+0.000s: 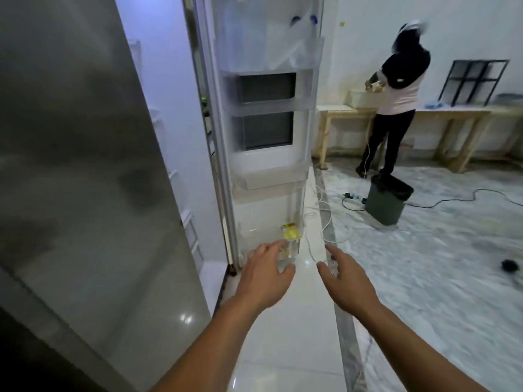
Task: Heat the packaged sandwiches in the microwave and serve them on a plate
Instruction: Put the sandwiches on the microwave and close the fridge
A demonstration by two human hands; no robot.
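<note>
A fridge door (266, 131) stands wide open ahead of me, its inner shelves facing me. In its lowest clear door bin (254, 236) lies a yellow-labelled package (291, 231), likely a packaged sandwich. My left hand (266, 275) reaches toward that bin with fingers spread, just below the package and holding nothing. My right hand (348, 281) is out beside it over the floor, fingers apart and empty. No microwave or plate shows.
The steel outer door (85, 165) fills the left. Bottles (297, 32) sit in the top door shelf. A person (396, 97) works at a wooden bench (452, 114). A green bin (389, 199), cables (319, 216) and a power strip lie on the floor.
</note>
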